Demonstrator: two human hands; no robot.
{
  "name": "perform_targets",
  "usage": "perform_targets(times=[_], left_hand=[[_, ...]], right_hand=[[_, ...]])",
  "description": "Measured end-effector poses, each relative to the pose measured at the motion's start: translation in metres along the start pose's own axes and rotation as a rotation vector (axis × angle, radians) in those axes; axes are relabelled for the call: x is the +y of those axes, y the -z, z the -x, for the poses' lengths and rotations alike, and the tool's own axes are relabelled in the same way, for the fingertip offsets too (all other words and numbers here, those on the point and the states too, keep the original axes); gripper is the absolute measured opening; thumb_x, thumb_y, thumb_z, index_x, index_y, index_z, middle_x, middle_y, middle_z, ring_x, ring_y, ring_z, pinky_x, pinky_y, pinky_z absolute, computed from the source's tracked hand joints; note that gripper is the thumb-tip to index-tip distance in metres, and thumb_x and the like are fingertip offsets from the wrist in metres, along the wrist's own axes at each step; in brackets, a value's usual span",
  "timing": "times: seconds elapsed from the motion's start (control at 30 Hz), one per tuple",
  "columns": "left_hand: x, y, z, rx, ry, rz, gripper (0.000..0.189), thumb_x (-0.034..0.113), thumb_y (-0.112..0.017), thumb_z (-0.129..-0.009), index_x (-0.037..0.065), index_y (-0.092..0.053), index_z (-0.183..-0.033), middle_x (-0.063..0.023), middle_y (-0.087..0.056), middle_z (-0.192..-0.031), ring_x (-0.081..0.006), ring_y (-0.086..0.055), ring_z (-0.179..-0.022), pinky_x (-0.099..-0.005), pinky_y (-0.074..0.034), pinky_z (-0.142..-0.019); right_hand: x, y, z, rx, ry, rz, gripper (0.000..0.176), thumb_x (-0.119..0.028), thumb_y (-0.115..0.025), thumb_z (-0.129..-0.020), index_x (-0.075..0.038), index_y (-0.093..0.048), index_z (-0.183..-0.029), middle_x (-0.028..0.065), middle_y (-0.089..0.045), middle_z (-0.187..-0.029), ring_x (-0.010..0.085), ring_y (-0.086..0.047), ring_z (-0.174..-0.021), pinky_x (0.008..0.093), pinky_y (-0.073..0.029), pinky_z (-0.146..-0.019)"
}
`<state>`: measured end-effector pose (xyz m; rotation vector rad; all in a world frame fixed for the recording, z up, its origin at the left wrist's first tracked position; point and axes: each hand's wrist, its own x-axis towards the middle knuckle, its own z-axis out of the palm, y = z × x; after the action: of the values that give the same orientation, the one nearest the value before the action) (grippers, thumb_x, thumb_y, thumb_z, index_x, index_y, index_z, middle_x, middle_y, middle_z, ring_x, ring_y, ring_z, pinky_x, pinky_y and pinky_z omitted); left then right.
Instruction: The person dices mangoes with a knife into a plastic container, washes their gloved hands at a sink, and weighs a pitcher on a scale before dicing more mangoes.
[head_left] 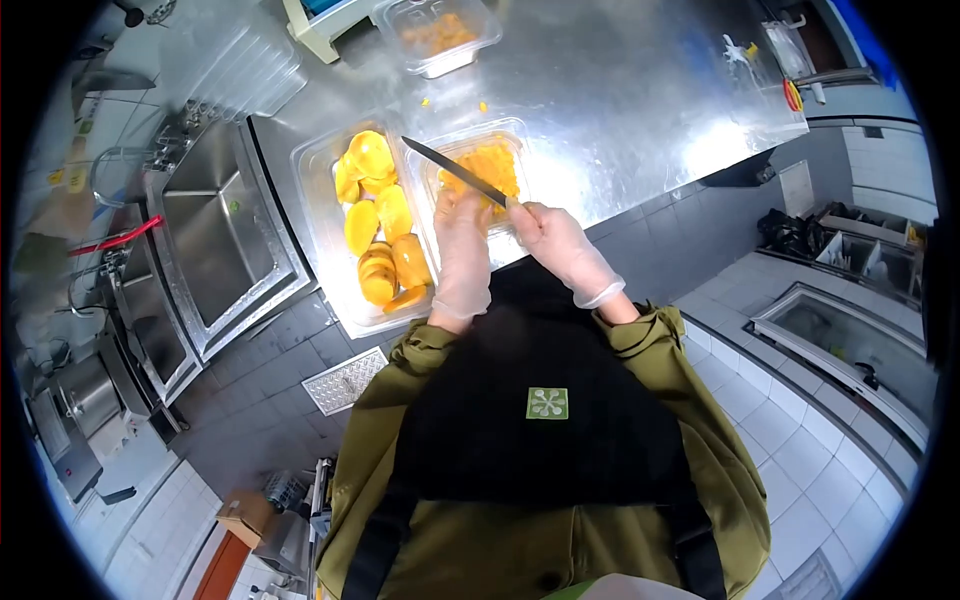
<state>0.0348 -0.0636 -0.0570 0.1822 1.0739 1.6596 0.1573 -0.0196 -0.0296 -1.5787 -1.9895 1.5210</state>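
Steel surface fills the upper half of the view, with grey tiled floor below it and to the right. At far left a sink is set in beside it. Next comes a long clear tray holding peeled yellow fruit halves. Just beside it is a smaller clear tub of chopped fruit. The gloved left hand sits at the tub's near edge, fingers stretched toward the chopped fruit — whether its grip has hold of anything I cannot tell. A knife slants over the tub, blade pointing up and left. Its handle is wrapped in the gloved right hand — that grip is fully closed. Farther back stands another clear box with orange bits inside.
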Motion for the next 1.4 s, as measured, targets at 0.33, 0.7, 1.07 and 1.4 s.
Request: perform_targets(times=[0.33, 0.7, 1.07, 1.4], left_hand=[[0.006, -0.002, -0.003, 0.075, 0.079, 0.193, 0.017, 0.008, -0.051, -0.084, 0.005, -0.048, -0.1, -0.0049, -0.053, -0.1, -0.0128, -0.05, -0.096, -0.0263, -0.04, -0.083], [-0.009, 0.018, 0.003, 0.051, 0.012, 0.101, 0.009, 0.003, -0.053, -0.083, 0.005, -0.046, -0.088, -0.0096, -0.056, -0.097, -0.0153, -0.055, -0.091, -0.0286, -0.044, -0.086], [-0.007, 0.013, -0.005, -0.018, 0.067, 0.22, 0.021, 0.005, -0.052, -0.084, 0.001, -0.052, -0.104, -0.0039, -0.058, -0.099, -0.01, -0.054, -0.092, -0.0228, -0.041, -0.084], [-0.023, 0.011, -0.002, 0.006, -0.051, 0.065, 0.009, 0.001, -0.056, -0.079, 0.008, -0.051, -0.078, -0.0019, -0.059, -0.088, -0.0077, -0.053, -0.081, -0.0234, -0.042, -0.077]], right_hand=[[0.001, -0.016, 0.002, 0.286, 0.23, 0.39, 0.039, -0.035, -0.05, -0.087, -0.002, -0.058, -0.069, 0.0182, -0.056, -0.057, 0.0348, -0.057, -0.055, 0.04, -0.046, -0.052], [-0.004, -0.022, -0.02, 0.327, 0.06, 0.238, 0.042, -0.036, -0.049, -0.088, 0.0, -0.06, -0.071, 0.0196, -0.059, -0.061, 0.0345, -0.058, -0.058, 0.038, -0.046, -0.054], [0.005, -0.006, -0.006, 0.059, 0.086, 0.263, 0.042, -0.038, -0.046, -0.089, 0.0, -0.06, -0.076, 0.0199, -0.058, -0.065, 0.0352, -0.058, -0.064, 0.0393, -0.046, -0.06], [0.002, -0.022, -0.016, 0.302, 0.185, 0.475, 0.039, -0.036, -0.049, -0.087, -0.003, -0.057, -0.068, 0.0177, -0.056, -0.056, 0.0355, -0.058, -0.056, 0.0415, -0.046, -0.052]])
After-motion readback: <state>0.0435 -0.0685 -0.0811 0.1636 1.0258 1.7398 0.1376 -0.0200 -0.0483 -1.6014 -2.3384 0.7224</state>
